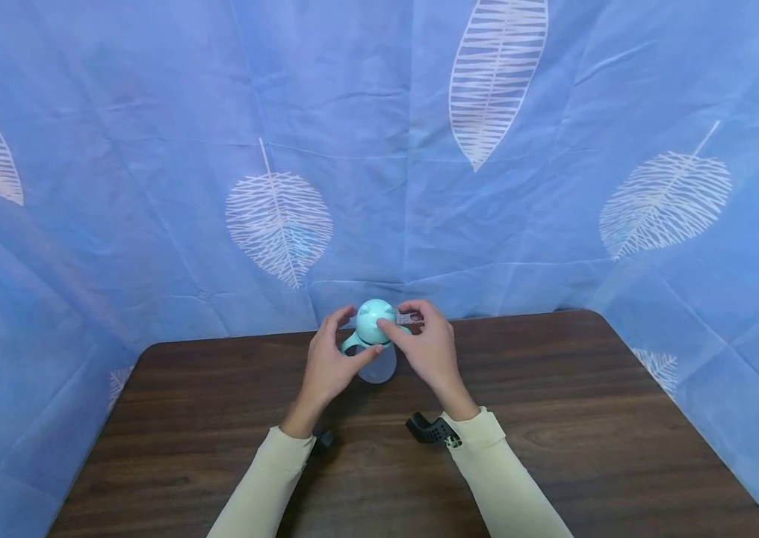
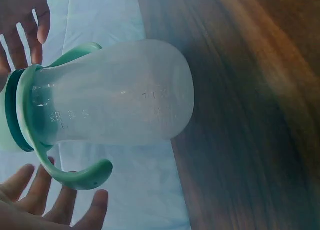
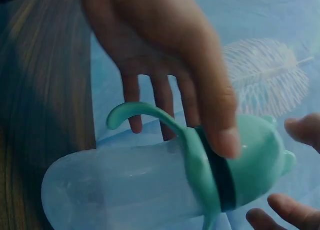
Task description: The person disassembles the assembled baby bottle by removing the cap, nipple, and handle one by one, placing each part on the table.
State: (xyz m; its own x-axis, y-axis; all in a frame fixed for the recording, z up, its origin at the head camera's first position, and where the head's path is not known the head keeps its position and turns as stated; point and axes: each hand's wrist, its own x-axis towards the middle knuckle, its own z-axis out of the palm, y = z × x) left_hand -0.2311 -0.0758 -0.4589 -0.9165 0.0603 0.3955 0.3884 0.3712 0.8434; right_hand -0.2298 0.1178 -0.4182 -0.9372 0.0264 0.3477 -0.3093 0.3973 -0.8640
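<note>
A baby bottle with a mint-green animal-shaped lid stands upright near the table's far edge. Its see-through body has two curved green handles and a dark green ring under the lid. My left hand spreads around its left side. The thumb crosses in front of the ring in the right wrist view, and the other fingers reach behind the left handle. My right hand is at the right of the lid, thumb before it, fingers apart behind. Whether either hand touches the bottle, I cannot tell.
The dark wooden table has rounded far corners. Blue cloth with white leaf prints hangs behind and at both sides. A black wrist strap sits at the right sleeve, and a dark device is by the left sleeve.
</note>
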